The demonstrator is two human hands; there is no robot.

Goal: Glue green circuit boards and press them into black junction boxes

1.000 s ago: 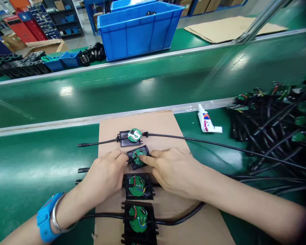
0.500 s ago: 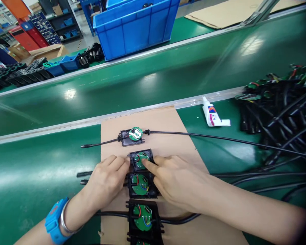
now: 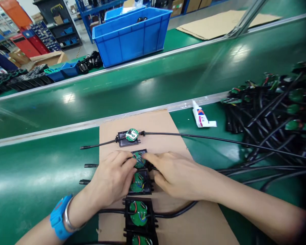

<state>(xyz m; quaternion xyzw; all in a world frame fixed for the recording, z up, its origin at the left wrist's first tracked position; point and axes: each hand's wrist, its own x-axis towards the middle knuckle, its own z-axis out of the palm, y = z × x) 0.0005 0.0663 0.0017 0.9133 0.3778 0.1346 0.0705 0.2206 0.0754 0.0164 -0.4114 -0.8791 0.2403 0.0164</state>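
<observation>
A brown cardboard sheet (image 3: pixel 158 126) lies on the green bench with a column of black housings, each holding a round green circuit board and trailing black cables. My left hand (image 3: pixel 112 178) and my right hand (image 3: pixel 174 175) meet over the second housing (image 3: pixel 139 159), fingertips pinched on its green board and rim. Behind it lies the farthest housing (image 3: pixel 129 136), untouched, its board white-marked. Two more housings (image 3: pixel 139 183) (image 3: pixel 139 215) lie nearer me. A blue watch and a metal bangle are on my left wrist.
A white glue tube (image 3: pixel 202 116) lies right of the cardboard. A heap of black cables with green boards (image 3: pixel 270 109) fills the right. Beyond a green conveyor (image 3: pixel 142 85) stand a blue crate (image 3: pixel 132 34), small blue bins and black parts (image 3: pixel 28 76).
My fingers have closed in over the second housing's board, the left thumb now covering part of it. The view shifted slightly; the housings stay in place.
</observation>
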